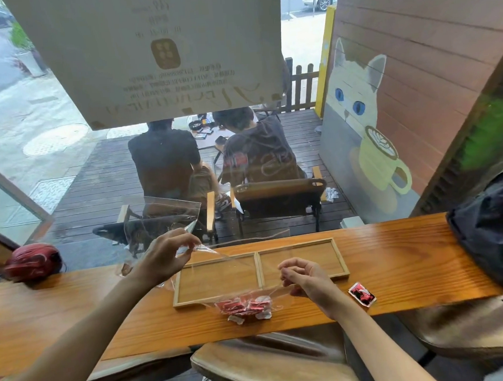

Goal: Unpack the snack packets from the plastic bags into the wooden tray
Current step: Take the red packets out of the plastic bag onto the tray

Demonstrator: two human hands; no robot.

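Observation:
A two-compartment wooden tray (pixel 258 271) lies on the counter with both halves bare. My left hand (pixel 163 257) pinches a clear plastic bag (pixel 161 222) held up above the tray's left end. My right hand (pixel 305 278) pinches the edge of a clear plastic bag (pixel 251 296) stretched over the tray's front rim. Several red snack packets (pixel 245 306) sit bunched inside that bag, just in front of the tray. One loose red packet (pixel 362 294) lies on the counter to the right of my right hand.
The long wooden counter (pixel 75 313) runs along a window. A red helmet (pixel 32 264) sits at its far left and a black bag (pixel 494 228) at its right end. Padded stools (pixel 272 365) stand below the counter. Two people sit outside beyond the glass.

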